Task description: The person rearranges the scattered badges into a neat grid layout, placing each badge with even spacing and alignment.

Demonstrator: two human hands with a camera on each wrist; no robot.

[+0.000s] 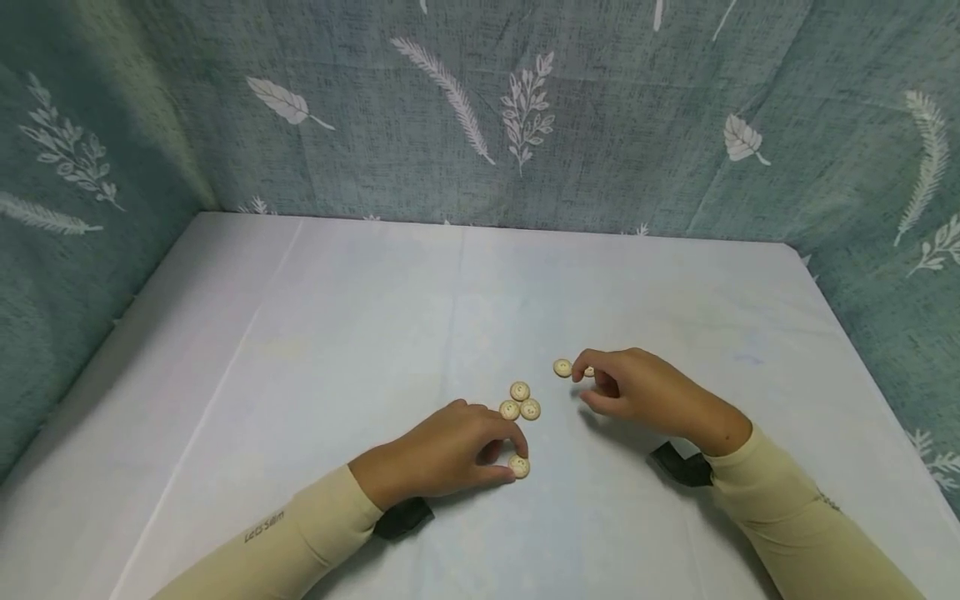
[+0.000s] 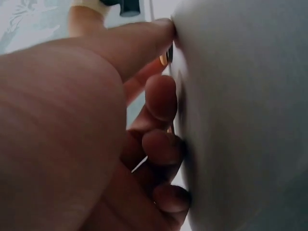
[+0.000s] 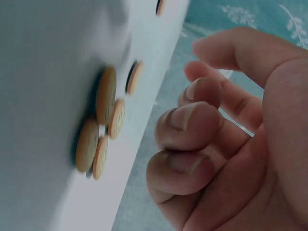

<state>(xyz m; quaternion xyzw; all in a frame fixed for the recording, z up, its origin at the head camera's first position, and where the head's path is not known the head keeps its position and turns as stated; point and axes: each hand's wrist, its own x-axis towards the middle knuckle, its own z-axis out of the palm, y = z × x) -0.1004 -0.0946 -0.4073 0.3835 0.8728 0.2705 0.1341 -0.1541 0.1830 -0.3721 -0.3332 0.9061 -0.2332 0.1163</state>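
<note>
My left hand (image 1: 468, 448) pinches a round beige button (image 1: 519, 467) with small holes between thumb and index finger, low over the white tabletop. In the left wrist view, the left fingertips (image 2: 161, 96) sit right at the table surface, and only a sliver of the button shows. A second button (image 1: 562, 367) lies flat just left of my right hand (image 1: 637, 392), and another button (image 1: 590, 372) is partly hidden behind its index finger. The right hand hovers above the table with nothing held, thumb and index finger apart and the other fingers loosely curled.
Beyond the left hand's fingers, a top button (image 1: 520, 391), a left button (image 1: 509, 409) and a right button (image 1: 530, 409) lie clustered in a triangle. The white cloth-covered table (image 1: 337, 333) ends at a green leaf-patterned curtain (image 1: 360, 150) at the back and sides.
</note>
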